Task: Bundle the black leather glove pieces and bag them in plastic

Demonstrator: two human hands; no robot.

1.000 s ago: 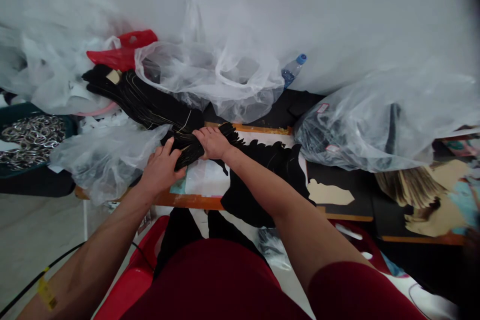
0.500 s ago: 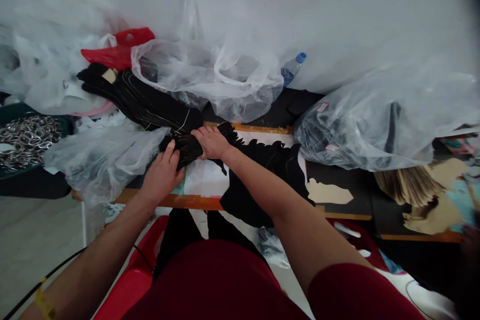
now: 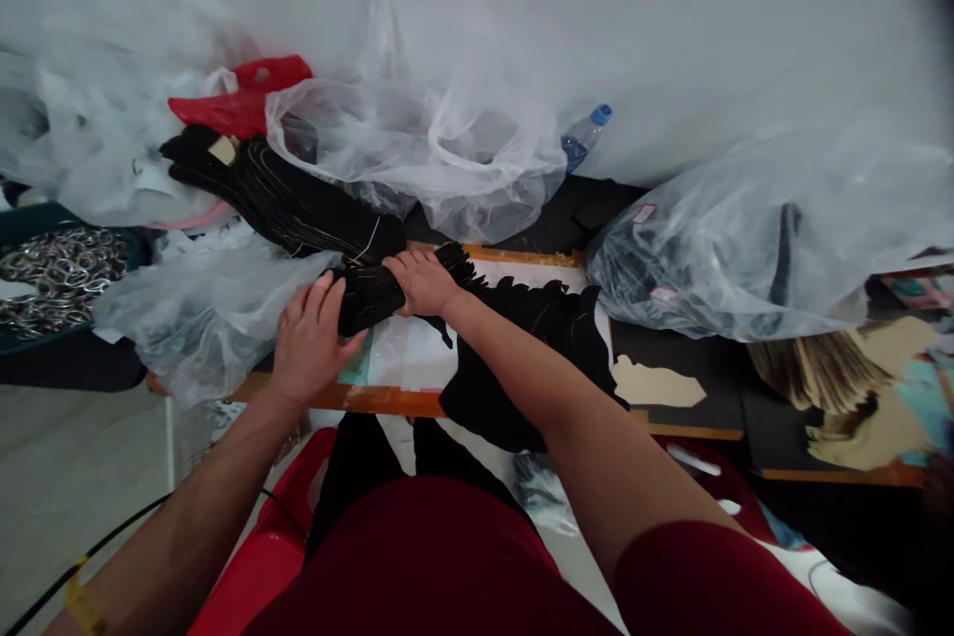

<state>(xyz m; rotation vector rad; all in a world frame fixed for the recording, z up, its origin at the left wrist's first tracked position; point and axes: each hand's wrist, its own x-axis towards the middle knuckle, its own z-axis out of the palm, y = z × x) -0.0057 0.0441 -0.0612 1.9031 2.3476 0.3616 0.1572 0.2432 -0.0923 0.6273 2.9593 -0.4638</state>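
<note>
no readable text, red-and-white labels (image 3: 644, 214) on clear plastic bag (image 3: 715, 263), print too small

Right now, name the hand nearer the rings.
Left. The left hand is right of the rings, across the bag; the right hand is farther right, on the black stack.

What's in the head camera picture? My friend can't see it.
A person's right hand grips a stack of black pieces on a table, the left hand at its end. Nearby: plastic bags, a blue-capped bottle, a tub of metal rings.
</note>
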